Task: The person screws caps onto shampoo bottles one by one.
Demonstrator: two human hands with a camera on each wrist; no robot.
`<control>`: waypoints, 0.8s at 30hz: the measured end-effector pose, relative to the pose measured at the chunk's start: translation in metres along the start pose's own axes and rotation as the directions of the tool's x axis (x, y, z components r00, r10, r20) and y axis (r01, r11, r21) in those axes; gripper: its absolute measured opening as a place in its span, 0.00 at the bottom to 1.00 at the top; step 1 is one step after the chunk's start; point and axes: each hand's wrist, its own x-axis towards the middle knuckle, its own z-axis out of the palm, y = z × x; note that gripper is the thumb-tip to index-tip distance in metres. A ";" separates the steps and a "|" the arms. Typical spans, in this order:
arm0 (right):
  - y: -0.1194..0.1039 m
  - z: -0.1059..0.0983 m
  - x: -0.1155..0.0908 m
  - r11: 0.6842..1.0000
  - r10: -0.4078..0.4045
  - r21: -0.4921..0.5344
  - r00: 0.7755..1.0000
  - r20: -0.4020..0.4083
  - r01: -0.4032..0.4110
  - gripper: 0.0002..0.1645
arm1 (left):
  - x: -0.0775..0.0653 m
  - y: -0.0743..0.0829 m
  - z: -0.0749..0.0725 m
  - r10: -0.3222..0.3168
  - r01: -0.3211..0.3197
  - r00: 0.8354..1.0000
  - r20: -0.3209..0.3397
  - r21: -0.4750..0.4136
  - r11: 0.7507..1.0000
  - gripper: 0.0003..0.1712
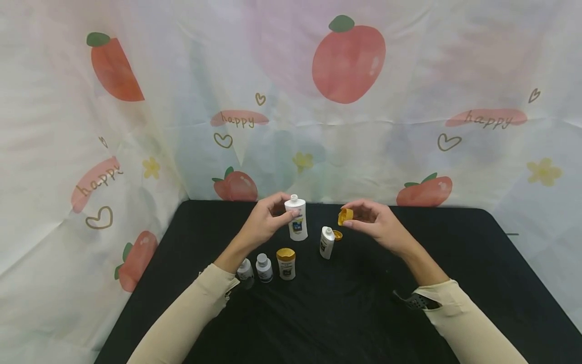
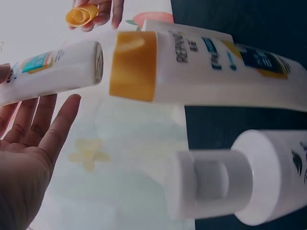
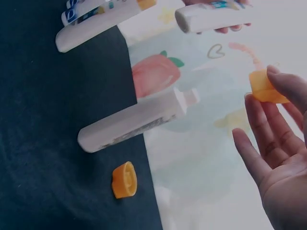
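My left hand [image 1: 264, 223] grips a white bottle [image 1: 298, 228] by its sides, held upright above the table with its narrow neck bare. To the right, my right hand [image 1: 381, 225] pinches a yellow cap [image 1: 344, 217] between thumb and fingers, apart from the bottle. The right wrist view shows the same cap [image 3: 261, 87] at the fingertips. Between and below the hands stands a second uncapped white bottle [image 1: 326, 244], and another yellow cap [image 1: 337, 235] lies on the table just behind it.
Under my left forearm, a white bottle with a yellow cap [image 1: 286, 264] stands beside two small white-capped bottles, one in full view [image 1: 264, 269] and one partly covered by the wrist [image 1: 245, 272]. A black cloth [image 1: 345, 313] covers the table. Behind it hangs a fruit-printed curtain [image 1: 282, 60].
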 end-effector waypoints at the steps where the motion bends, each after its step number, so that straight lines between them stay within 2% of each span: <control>1: -0.002 0.000 0.001 1.000 -0.004 -0.005 1.000 0.001 0.004 0.21 | 0.000 0.001 0.001 0.001 -0.001 1.000 -0.006 -0.004 1.000 0.14; 5: -0.009 0.000 0.004 1.000 -0.028 -0.006 0.999 0.015 0.028 0.22 | -0.002 0.005 0.004 0.004 -0.005 1.000 -0.014 -0.025 1.000 0.14; 9: -0.018 0.002 0.006 0.999 -0.044 -0.005 0.999 0.030 0.045 0.23 | -0.004 0.007 0.007 0.006 -0.006 1.000 0.006 -0.045 0.999 0.14; 16: -0.036 0.007 0.012 0.997 -0.064 0.035 0.997 0.043 0.063 0.23 | -0.008 0.011 0.013 0.006 -0.006 1.000 0.002 -0.025 1.000 0.14; 24: -0.054 0.009 0.019 0.991 -0.136 0.027 0.989 0.065 0.134 0.21 | -0.009 0.018 0.022 0.016 -0.016 1.000 0.009 -0.046 0.999 0.15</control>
